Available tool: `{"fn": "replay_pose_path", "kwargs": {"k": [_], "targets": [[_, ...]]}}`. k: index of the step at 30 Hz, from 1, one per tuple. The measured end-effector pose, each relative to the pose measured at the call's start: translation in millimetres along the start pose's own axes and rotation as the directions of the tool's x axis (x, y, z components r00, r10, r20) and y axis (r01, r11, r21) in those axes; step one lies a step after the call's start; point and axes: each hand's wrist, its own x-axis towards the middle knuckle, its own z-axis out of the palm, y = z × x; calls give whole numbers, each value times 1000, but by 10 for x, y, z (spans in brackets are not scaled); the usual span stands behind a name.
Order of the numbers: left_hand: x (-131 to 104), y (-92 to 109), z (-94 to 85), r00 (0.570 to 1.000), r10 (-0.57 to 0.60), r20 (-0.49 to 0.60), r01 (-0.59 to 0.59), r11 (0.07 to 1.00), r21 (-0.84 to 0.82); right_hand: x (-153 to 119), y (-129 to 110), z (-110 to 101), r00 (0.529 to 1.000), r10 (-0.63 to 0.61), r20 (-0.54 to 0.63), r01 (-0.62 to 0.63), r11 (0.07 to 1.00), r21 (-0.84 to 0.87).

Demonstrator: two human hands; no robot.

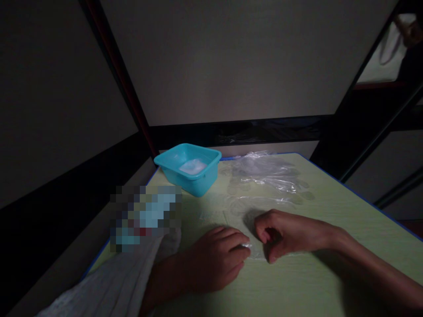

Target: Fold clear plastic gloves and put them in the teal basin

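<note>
Left hand (220, 259) at lower centre, back upward, fingers bent and drawn together toward the right. Grip: fingertips pressed together, pinching a bunched, white-glinting edge of clear plastic film (257, 252). Thumb largely hidden under the hand. Pale ribbed sleeve (115, 275) around the left forearm, running to the lower left corner of the frame.

Right hand (272, 233) just right of centre in the lower half, fingers curled inward over the table, thumb pointing down toward the tabletop. Gap visible between thumb and forefinger. Grip on film inside the curl: cannot tell. Forearm bare, reaching in from the lower right corner.

Location of film: flat on the table between both hands, lower centre of frame, outline faint; far extent too transparent to trace.

Above the right hand, right of centre: several thin clear plastic gloves (264, 169), wrinkled, overlapping, spread toward the far table edge. Count not legible.

Left of the gloves, near the far left corner of the table: turquoise basin (206, 181), upright, with a whitish item (192, 166) inside, contents unclear. Below the basin, at left: pixelated patch, details unreadable.

Beneath all: pale green table (333, 207) with blue edging. Behind, across the upper frame: grey panelled wall (224, 61), dimly lit.
</note>
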Motion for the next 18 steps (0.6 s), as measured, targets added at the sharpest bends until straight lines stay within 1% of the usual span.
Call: {"fn": "replay_pose_path", "kwargs": {"k": [2, 4, 5, 7, 9, 11, 15, 18], "targets": [[-4, 14, 9, 1000, -14, -5, 14, 1000, 17, -26, -7, -16, 1000, -1, 18, 1, 1000, -13], [-7, 25, 22, 996, -68, -60, 70, 997, 32, -67, -29, -51, 1000, 1, 15, 0, 999, -44], [-7, 27, 28, 988, -115, -105, 120, 992, 38, -93, -43, -76, 1000, 2, 4, -1, 998, -66], [-4, 21, 34, 956, -218, -195, 233, 971, 55, -155, -73, -136, 1000, -3, -29, -1, 994, -113], [2, 4, 29, 929, -285, -236, 315, 944, 101, -222, -90, -198, 998, -7, -61, -2, 990, -143], [10, -15, 15, 925, -313, -216, 352, 920, 171, -279, -84, -251, 997, 10, -78, -23, 987, -161], [21, -29, -9, 918, -376, -130, 397, 876, 272, -318, -6, -302, 992, 90, -94, -105, 979, -176], [23, -27, -11, 909, -401, -111, 415, 858, 302, -291, 54, -301, 991, 121, -64, -128, 982, -137]]}}
